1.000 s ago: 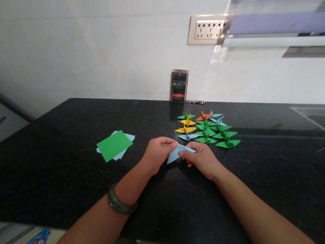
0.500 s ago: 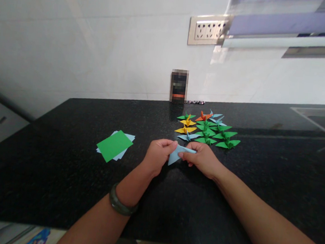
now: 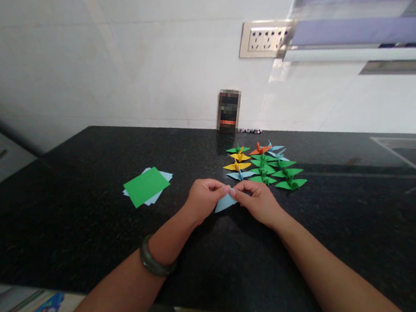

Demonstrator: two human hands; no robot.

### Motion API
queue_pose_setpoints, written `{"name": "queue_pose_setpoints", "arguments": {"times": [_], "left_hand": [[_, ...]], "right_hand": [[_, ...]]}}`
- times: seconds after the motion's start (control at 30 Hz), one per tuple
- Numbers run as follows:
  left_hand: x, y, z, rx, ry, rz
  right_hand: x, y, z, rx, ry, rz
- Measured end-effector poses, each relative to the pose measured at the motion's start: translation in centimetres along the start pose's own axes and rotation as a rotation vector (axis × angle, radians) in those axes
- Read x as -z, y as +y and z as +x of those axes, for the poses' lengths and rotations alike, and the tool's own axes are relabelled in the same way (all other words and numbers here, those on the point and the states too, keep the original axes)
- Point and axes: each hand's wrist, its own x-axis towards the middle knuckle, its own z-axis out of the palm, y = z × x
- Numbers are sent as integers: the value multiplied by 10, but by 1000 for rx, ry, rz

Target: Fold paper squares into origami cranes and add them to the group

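Between my two hands is a folded light-blue sheet of origami paper (image 3: pixel 226 204), its pointed lower part showing below the fingers. My left hand (image 3: pixel 207 199) pinches its upper edge between thumb and fingers. My right hand (image 3: pixel 257 201) pinches the same edge close by, the two thumbs almost touching. The fingers cover the upper part of the paper. Just beyond the hands stand folded paper cranes in rows: green ones (image 3: pixel 263 171), yellow ones (image 3: pixel 237 165), an orange one (image 3: pixel 260 149) and light-blue ones (image 3: pixel 241 175).
A stack of square paper, a green sheet (image 3: pixel 146 187) over light-blue ones, lies left on the black countertop (image 3: pixel 76 222). A blurred dark box-like object (image 3: pixel 229 110) stands against the wall beside a beaded strand (image 3: pixel 250 130). Sockets (image 3: pixel 267 39) are on the wall.
My right thumb and fingers have moved left along the paper's upper edge, up to the left thumb. The paper's right point is now hidden. My left hand has hardly moved.
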Motion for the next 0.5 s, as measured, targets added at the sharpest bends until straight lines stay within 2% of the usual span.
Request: {"name": "queue_pose_setpoints", "arguments": {"times": [0.13, 0.33, 0.43, 0.5], "left_hand": [[2, 2, 0, 6, 29, -3], [5, 4, 1, 48, 51, -44], [7, 4, 4, 64, 109, -72], [9, 4, 6, 85, 161, -117]], "right_hand": [[7, 1, 1, 35, -18, -125], [15, 0, 3, 62, 27, -235], [19, 1, 4, 18, 107, -196], [21, 2, 5, -51, 209, -128]]}}
